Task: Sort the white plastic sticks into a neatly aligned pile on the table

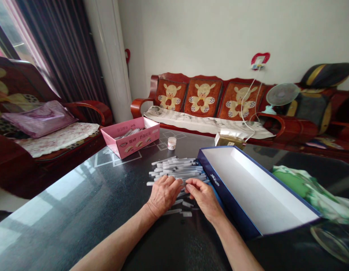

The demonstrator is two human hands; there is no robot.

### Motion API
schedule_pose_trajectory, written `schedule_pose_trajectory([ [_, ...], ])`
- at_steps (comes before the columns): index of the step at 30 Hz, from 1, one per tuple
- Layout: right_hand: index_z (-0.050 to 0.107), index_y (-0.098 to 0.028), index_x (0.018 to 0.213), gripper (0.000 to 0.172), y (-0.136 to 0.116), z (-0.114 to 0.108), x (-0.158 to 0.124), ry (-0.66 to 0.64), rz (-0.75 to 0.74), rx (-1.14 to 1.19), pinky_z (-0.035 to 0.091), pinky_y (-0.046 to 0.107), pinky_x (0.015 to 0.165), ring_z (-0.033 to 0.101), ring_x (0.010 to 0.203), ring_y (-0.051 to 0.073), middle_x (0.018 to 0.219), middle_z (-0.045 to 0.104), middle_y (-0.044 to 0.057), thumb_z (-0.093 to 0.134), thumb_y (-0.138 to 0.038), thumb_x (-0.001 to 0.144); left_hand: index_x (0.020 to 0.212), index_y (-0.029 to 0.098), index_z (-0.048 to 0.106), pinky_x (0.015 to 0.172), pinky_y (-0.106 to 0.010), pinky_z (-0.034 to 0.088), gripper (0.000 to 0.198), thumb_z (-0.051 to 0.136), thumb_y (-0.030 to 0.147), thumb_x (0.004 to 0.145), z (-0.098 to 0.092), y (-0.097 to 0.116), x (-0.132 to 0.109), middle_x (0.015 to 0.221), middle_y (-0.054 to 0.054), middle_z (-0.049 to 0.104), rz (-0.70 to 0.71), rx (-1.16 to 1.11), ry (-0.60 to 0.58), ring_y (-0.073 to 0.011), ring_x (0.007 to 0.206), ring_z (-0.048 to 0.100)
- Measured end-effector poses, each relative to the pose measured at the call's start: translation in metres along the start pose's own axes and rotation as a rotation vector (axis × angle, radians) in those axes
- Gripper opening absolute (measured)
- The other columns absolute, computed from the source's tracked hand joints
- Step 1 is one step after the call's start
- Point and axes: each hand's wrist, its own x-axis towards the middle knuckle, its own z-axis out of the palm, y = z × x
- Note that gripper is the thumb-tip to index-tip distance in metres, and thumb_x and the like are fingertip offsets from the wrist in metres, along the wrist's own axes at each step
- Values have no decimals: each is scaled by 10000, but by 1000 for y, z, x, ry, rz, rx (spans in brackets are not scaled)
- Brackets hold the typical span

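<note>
Table (pixel 86 210) below hands (pixel 164 191), near sofa (pixel 153 90)

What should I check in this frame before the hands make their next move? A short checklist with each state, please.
1. Both hands visible: ok. The left hand and right hand are close together at the near side of the pile of white sticks.
2. Hold on a stick: cannot tell; the curled fingers hide it.
3. Pieces all gathered: not ok. Some loose pieces lie nearer the person.
4. Blue box open: ok, its white inside shows.
5. Pink box open: ok, the pink box has sticks inside.
6. Small jar upright: ok, beyond the pile.
</note>
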Motion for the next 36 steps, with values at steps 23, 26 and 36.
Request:
schedule_pose_trajectory([
  [23,624,-165,716,384,6,5,1,39,28,-59,301,188,375,519,497,108,642,622,31,559,-539,774,954,210,624,677,-312,346,206,436,291,933,1,0,0,750,-30,565,9,-9,-14,-183,718,441],
  [26,630,-173,809,309,2,5,-1,20,36,7,300,179,387,539,535,114,664,620,16,619,-473,737,958,214,627,676,-314,340,203,440,290,931,0,0,0,750,-30,565,13,-16,-25,-184,719,438],
  [36,610,-163,696,381,4,6,-1,27,86,-15,241,184,362,452,440,78,588,590,5,586,-538,758,951,219,629,675,-322,331,236,418,322,941,0,0,0,755,-33,558,13,-17,-43,-183,718,428],
])
